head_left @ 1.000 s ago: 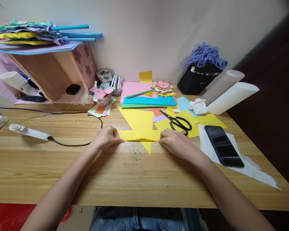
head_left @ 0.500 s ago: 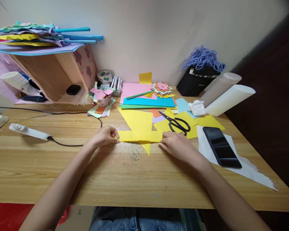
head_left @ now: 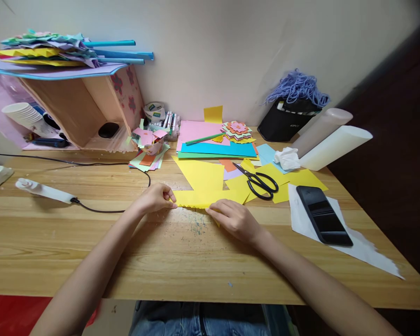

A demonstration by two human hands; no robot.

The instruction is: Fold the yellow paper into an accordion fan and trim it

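Yellow paper strip (head_left: 192,198) on counter (head_left: 196,270), long axis left-right, pleated edge (head_left: 192,206) on near side. Left fingers (head_left: 166,192) clamped on left end; right fingers (head_left: 220,207) pinched on pleated edge, nearer strip's middle than left fingers are.

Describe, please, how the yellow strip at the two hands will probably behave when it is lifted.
The strip is probably light, since it looks like thin paper. It may bend easily, having little visible thickness. Its near edge, between the left hand and right hand, looks zigzag, so it may be stiffer there.
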